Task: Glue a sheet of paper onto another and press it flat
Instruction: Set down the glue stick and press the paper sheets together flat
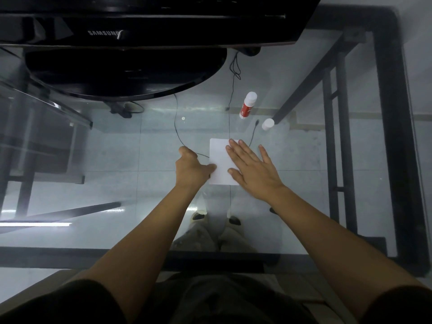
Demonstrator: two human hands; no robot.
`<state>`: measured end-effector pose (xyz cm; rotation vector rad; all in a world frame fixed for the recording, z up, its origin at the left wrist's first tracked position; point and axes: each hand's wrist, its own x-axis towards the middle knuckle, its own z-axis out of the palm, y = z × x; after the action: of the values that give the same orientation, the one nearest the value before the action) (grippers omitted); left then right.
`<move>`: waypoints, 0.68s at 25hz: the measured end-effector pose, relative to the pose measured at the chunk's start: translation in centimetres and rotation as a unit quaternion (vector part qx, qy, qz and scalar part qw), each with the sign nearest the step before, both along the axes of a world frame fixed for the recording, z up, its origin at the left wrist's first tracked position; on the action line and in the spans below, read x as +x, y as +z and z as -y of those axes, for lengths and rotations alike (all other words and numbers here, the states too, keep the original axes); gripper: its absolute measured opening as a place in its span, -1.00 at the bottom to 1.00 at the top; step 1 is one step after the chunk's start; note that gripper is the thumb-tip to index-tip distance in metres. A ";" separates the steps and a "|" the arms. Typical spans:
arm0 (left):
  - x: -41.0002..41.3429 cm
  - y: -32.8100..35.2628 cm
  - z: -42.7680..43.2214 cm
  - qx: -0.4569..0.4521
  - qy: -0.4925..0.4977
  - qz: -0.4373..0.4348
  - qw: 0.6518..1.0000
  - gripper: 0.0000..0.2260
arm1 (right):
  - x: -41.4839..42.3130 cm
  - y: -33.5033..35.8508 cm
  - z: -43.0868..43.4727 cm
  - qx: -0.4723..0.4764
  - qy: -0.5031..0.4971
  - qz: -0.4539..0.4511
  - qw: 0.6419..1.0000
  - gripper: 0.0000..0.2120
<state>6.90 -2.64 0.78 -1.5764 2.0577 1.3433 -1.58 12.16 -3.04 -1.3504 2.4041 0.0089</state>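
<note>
A white sheet of paper [219,157] lies flat on the glass table [304,206]. My right hand [253,170] rests palm down on its right half, fingers spread and pointing away from me. My left hand [191,168] sits at the paper's left edge, fingers curled, thumb touching the lower left corner. Whether a second sheet lies underneath cannot be told. A red and white glue stick [247,105] lies uncapped beyond the paper, and its white cap [268,124] stands to the right of it.
A black monitor [105,31] on a round black base [126,71] fills the far left. Thin black cables [230,94] run across the glass toward the paper. The black table frame [395,136] borders the right side. My legs show through the glass.
</note>
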 end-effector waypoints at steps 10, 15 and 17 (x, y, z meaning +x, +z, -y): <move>3.3 0.1 -1.4 -0.034 -0.107 0.023 0.993 -0.55 | -0.2 -0.5 -0.2 0.004 0.004 0.016 1.000 -0.33; 1.3 -0.3 0.9 -0.227 -0.285 -0.177 0.914 -0.67 | -0.3 -0.2 -0.2 -0.002 0.012 0.030 0.999 -0.33; 1.0 -1.4 2.1 -0.240 -0.441 -0.153 0.851 -0.53 | -0.2 -0.1 -0.2 -0.009 0.011 0.033 0.999 -0.33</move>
<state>7.87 -4.75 -0.62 -0.3173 2.9046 0.7690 -1.81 12.33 -3.15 -1.3641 2.3400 -0.0501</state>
